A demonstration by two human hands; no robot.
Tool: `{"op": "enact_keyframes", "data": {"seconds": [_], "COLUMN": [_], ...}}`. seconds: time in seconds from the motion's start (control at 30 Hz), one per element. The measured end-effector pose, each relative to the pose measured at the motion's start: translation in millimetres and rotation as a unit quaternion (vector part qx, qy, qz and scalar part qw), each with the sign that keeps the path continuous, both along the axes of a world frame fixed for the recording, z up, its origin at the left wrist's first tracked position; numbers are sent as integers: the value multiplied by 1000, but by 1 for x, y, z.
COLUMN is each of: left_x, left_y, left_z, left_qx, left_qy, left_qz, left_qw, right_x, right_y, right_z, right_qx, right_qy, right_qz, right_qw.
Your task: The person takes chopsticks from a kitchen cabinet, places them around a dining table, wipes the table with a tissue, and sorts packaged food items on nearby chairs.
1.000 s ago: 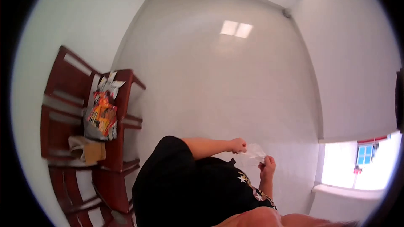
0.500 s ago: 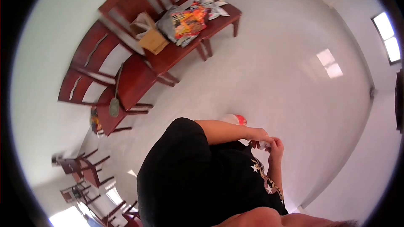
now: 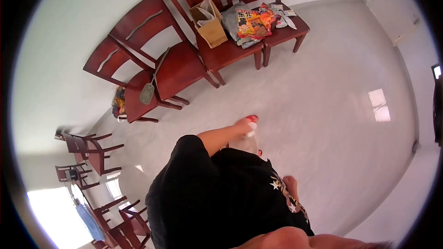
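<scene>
My left hand (image 3: 243, 127) is stretched out ahead of my body, closed round a small crumpled white thing (image 3: 251, 129) that looks like thin plastic or tissue. Motion blurs its fingers a little. Beyond it a bit of red footwear (image 3: 252, 118) shows on the floor. My right hand (image 3: 290, 183) hangs at the right side of my black shirt (image 3: 198, 198), apart from the left one. Its fingers are blurred and partly hidden, and no object can be made out in it.
Dark red wooden chairs (image 3: 180, 67) line the wall. On them are a cardboard box (image 3: 213, 32), colourful packages (image 3: 254, 24), a grey bag and a green fly swatter (image 3: 146, 93). More chairs (image 3: 96, 157) stand at the lower left near a bright window (image 3: 60, 216).
The view has swung left towards the chairs. My hands, together half a second ago, have parted; the left has moved out with the white thing, the right has dropped to my side.
</scene>
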State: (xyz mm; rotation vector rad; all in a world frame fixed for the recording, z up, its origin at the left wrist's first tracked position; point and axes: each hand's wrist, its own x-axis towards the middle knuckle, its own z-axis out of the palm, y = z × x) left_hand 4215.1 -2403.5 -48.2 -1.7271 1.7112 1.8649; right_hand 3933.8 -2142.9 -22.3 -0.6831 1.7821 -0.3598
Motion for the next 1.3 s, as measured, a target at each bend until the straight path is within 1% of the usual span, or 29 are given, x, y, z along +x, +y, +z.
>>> {"op": "enact_keyframes", "data": {"seconds": [0.03,0.07,0.1,0.2,0.23,0.3,0.37,0.43,0.47,0.5,0.53,0.57,0.6,0.63,0.67,0.7,0.77,0.8,0.87,0.97,1.0,1.03,1.07,1.1,1.13,1.17,1.2,1.27,1.3], "left_x": [26,49,70,135,155,200,238,298,318,345,356,390,413,420,434,443,447,444,428,388,367,347,325,312,298,289,278,255,244], "left_y": [-13,-27,-40,-79,-91,-118,-163,-215,-238,-262,-284,-306,-332,-354,-380,-400,-433,-448,-468,-450,-433,-420,-406,-381,-374,-361,-365,-378,-377], "left_z": [-19,-28,-25,-15,-24,-45,-27,-66,-60,-67,-46,-84,-103,-103,-99,-114,-139,-150,-173,-213,-212,-213,-200,-222,-214,-210,-207,-200,-206], "left_qx": [-40,-80,-79,-93,-86,-159,-143,-141,-186,-194,-255,-284,-263,-273,-218,-218,-267,-257,-231,-208,-267,-228,-179,-47,-52,-182,-181,-80,-102], "left_qy": [-77,-154,-151,-288,-287,-329,-373,-435,-448,-429,-403,-368,-406,-416,-386,-377,-377,-374,-379,-330,-342,-350,-298,-225,-230,-209,-208,-273,-258], "left_qz": [3,6,10,33,38,144,155,195,233,282,310,326,320,358,324,332,288,281,187,180,143,108,122,188,50,57,53,197,192], "left_qw": [996,985,985,953,953,919,904,868,843,836,822,823,815,790,836,837,839,846,876,903,890,902,930,955,970,959,960,938,941], "right_x": [-8,-17,-22,-18,-11,8,37,69,87,105,123,140,150,166,187,202,226,234,246,257,258,258,258,257,256,254,254,254,257], "right_y": [14,37,47,40,31,3,-40,-89,-115,-144,-174,-200,-217,-243,-272,-297,-328,-336,-347,-358,-359,-358,-356,-355,-354,-353,-354,-361,-366], "right_z": [-9,-26,-30,-27,-25,-17,-5,9,15,21,23,26,13,13,15,17,11,8,6,8,9,8,8,8,7,6,7,5,7], "right_qx": [6,-26,-26,46,71,108,131,153,165,181,196,205,222,192,200,197,202,204,216,257,261,271,282,284,285,273,274,260,248], "right_qy": [26,120,150,141,129,108,89,69,59,44,23,-1,-47,-87,-87,-90,-88,-102,-108,-110,-108,-101,-94,-92,-89,-88,-88,-81,-82], "right_qz": [40,174,226,245,238,221,198,170,145,106,54,0,-71,-108,-128,-126,-132,-125,-125,-130,-135,-141,-149,-151,-152,-147,-152,-166,-175], "right_qw": [999,977,962,958,960,963,967,971,974,977,979,979,971,972,967,968,966,966,962,951,950,947,943,942,942,947,945,948,950]}}
